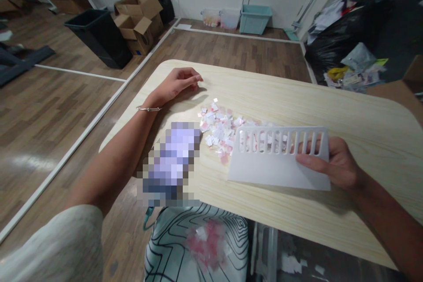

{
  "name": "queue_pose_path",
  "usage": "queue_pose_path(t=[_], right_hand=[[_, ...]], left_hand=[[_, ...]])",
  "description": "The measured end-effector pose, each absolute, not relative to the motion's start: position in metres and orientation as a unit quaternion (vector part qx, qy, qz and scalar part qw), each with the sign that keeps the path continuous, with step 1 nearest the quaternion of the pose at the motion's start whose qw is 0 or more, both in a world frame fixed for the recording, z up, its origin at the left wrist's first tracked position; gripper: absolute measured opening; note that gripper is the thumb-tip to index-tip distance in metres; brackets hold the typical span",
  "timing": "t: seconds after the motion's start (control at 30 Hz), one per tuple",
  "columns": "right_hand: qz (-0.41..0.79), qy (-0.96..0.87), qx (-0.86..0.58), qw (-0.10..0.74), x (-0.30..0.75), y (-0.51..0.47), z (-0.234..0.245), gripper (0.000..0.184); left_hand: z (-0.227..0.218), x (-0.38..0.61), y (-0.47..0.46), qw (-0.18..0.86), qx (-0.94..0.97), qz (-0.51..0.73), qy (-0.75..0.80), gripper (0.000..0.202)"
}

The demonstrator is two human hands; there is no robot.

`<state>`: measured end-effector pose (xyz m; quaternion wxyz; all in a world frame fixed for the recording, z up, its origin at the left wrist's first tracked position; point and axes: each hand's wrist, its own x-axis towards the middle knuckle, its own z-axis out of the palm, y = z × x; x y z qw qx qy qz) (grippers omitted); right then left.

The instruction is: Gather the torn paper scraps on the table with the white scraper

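Note:
My right hand [342, 165] grips the right end of a white plastic panel [277, 169], thumb on the near face and fingers behind. A row of slots runs along the panel's upper edge, and it is held tilted over the table [363, 128]. Beyond and to its left lies a loose spread of small white and pink pieces [218, 128], partly hidden by the panel. My left hand [183, 83] rests near the table's far left side with its fingers curled in; whatever they might hold is hidden. A bracelet [148, 109] circles that wrist.
A blurred-out phone-like device [175, 154] lies by my left forearm, with a cable [147, 219] below. Patterned cloth [165, 246] with pink and white bits is under the near edge, beside a clear container [264, 251]. Beyond stand a black bin [99, 37], cartons [139, 22] and bags [343, 35].

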<state>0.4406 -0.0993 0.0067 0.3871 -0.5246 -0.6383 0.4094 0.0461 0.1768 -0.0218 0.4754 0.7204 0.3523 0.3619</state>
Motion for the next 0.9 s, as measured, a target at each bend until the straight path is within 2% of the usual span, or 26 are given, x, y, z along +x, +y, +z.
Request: queue_pose_path(t=[0.2,0.33,0.5,0.77,0.9], right_hand=[[0.438,-0.650,-0.502,0.365,0.436,-0.105,0.008,0.066],[0.453,-0.629,-0.515,0.367,0.427,-0.111,0.017,0.057],[0.478,-0.620,-0.513,0.353,0.424,-0.111,0.017,0.052],[0.479,-0.631,-0.494,0.360,0.432,-0.108,0.018,0.061],[0.463,-0.626,-0.516,0.356,0.434,-0.110,0.018,0.057]], left_hand=[[-0.018,0.048,0.172,0.491,0.707,0.366,0.354,0.027],[-0.016,0.048,0.172,0.480,0.720,0.351,0.358,0.030],[-0.012,0.048,0.169,0.473,0.731,0.334,0.361,0.042],[-0.011,0.049,0.168,0.477,0.726,0.327,0.372,0.047],[-0.012,0.050,0.169,0.470,0.727,0.333,0.374,0.046]])
